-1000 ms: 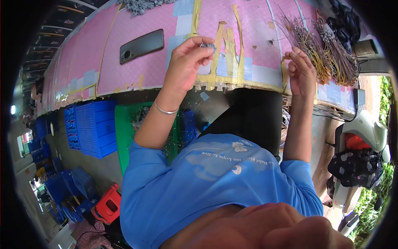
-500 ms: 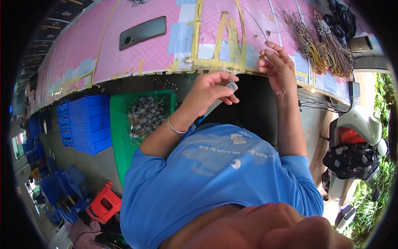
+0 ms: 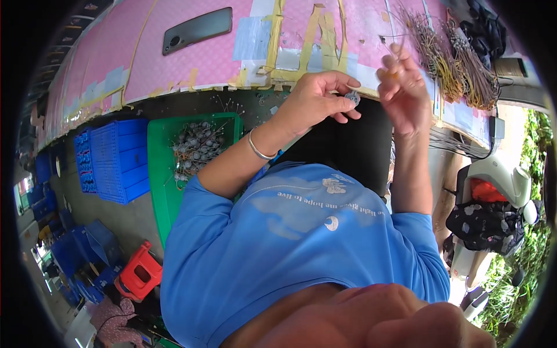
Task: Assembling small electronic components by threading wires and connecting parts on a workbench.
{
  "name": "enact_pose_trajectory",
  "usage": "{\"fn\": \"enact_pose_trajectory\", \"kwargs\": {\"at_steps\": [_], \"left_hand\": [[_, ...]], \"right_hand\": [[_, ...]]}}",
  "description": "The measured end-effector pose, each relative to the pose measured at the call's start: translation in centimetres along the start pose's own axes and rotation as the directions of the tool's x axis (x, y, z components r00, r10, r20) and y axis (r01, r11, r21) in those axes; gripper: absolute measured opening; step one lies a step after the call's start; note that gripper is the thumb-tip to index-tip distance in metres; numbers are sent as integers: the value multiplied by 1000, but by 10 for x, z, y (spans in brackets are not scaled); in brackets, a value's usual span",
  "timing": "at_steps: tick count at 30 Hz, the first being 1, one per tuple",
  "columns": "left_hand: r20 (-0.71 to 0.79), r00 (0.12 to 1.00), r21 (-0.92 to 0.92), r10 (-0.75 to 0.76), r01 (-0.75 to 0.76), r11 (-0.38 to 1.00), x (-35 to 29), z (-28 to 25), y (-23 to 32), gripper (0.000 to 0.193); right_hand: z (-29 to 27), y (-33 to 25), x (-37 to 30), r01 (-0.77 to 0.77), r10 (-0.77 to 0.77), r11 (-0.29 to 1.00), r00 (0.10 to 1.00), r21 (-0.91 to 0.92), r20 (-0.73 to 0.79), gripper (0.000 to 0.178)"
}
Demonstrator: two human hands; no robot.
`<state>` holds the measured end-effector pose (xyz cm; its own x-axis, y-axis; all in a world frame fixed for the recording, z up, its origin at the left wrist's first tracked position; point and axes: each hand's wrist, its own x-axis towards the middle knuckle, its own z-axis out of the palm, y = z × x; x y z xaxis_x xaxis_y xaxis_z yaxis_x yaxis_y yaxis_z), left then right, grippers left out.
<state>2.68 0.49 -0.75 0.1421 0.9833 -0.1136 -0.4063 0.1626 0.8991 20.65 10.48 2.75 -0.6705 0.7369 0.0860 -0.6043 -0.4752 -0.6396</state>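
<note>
My left hand (image 3: 316, 103), with a silver bracelet on its wrist, is closed in a pinch. Between thumb and fingers it holds a small grey rounded part (image 3: 353, 97), just off the table's front edge. To the right, over the edge, my right hand (image 3: 403, 95) is raised and smeared by motion. Its fingertips pinch a thin wire (image 3: 390, 23) that runs up over the table, and a small orange-brown bit (image 3: 393, 76) shows at the fingers. The two hands are apart.
A pink, tape-patched table (image 3: 203, 64) spans the front, with a phone (image 3: 197, 31) and wire bundles (image 3: 447, 64) on it. A green bin (image 3: 158, 168) of grey wired parts (image 3: 197, 145) stands left, beside blue crates (image 3: 119, 159) and a red stool (image 3: 139, 272).
My left hand has moved right and slightly up with the grey part, nearer the right hand. My right hand has shifted a little right, and the wire in it has swung more upright.
</note>
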Motion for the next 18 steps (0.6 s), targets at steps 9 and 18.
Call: {"fn": "enact_pose_trajectory", "kwargs": {"at_steps": [9,18], "left_hand": [[-139,977,-28,164,-169,985,2,2,19,37],[-262,951,-78,165,-192,978,-1,-5,16,26]], "right_hand": [[8,29,-28,-65,35,964,992,-257,-120,21],[4,45,-43,-52,11,954,990,-294,-137,12]]}}
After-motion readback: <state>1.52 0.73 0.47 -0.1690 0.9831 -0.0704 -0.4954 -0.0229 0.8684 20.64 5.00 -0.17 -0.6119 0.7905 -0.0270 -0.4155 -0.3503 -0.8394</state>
